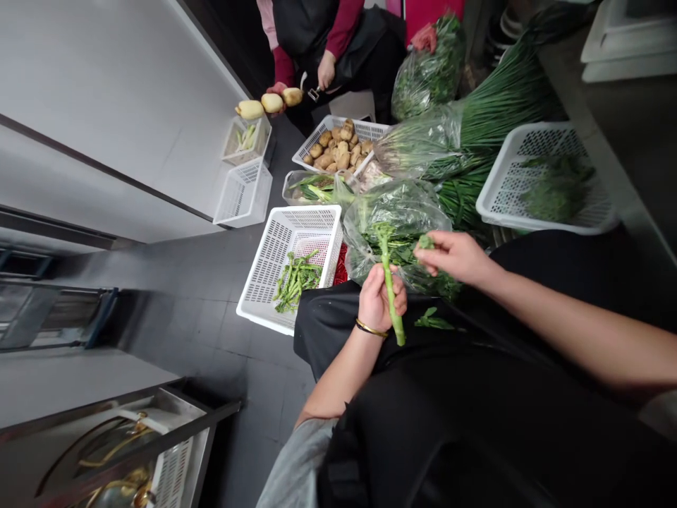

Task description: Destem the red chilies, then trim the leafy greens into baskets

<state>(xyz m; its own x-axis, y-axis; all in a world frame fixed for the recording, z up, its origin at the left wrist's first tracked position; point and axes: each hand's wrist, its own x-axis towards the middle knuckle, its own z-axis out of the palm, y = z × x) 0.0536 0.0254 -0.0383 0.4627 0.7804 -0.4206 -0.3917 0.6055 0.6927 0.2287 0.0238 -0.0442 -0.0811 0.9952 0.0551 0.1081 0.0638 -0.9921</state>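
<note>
My left hand, with a gold bracelet on the wrist, is closed around a long green vegetable stalk held over my black apron. My right hand pinches a small green leaf near the top of that stalk. Just behind both hands sits a clear plastic bag of leafy greens. A torn leaf lies on my apron. To the left on the floor, a white plastic basket holds several trimmed green stalks.
Another person in a red top sits opposite, holding lotus roots and a peeler. Between us: a basket of potatoes, bagged chives, another white basket with greens, small empty baskets. A grey cabinet wall runs along the left.
</note>
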